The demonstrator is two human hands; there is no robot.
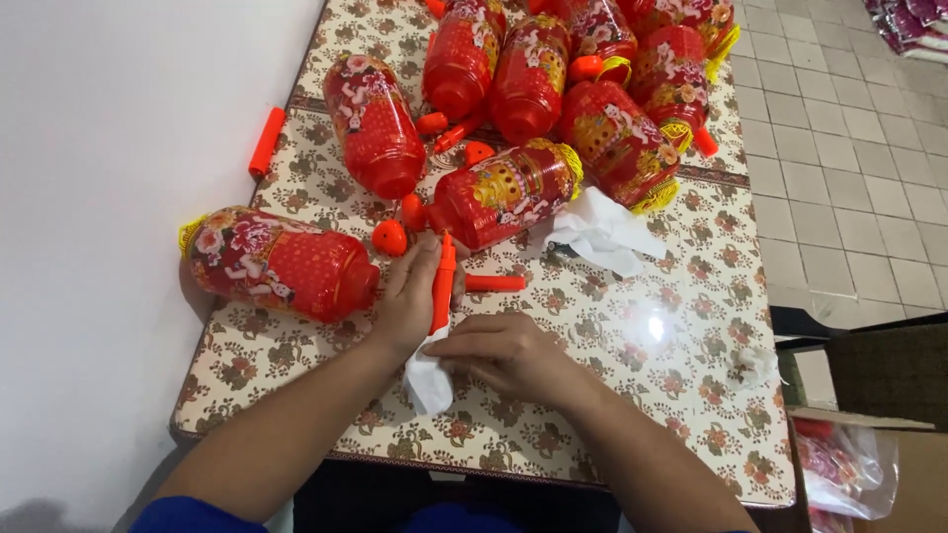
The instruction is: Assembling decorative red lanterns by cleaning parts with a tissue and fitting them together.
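Near the desk's [632, 395] front edge, the left hand [408, 296] grips an upright orange plastic stick [443, 281], while the right hand [504, 352] pinches a white cloth [428, 380] at the stick's lower end. Red flowered lanterns [504, 192] crowd the far half up to the wall-side edge, one lantern [276, 262] overhanging it. The front right corner holds only a small paper wad [752, 363].

You see red lanterns [375, 123] printed with pink-and-white blossoms and gold lattice, yellow tassels [656, 200], orange plastic sticks [442, 284], white tissue [602, 235], and a cream tablecloth [632, 395] patterned with brown-red flowers.
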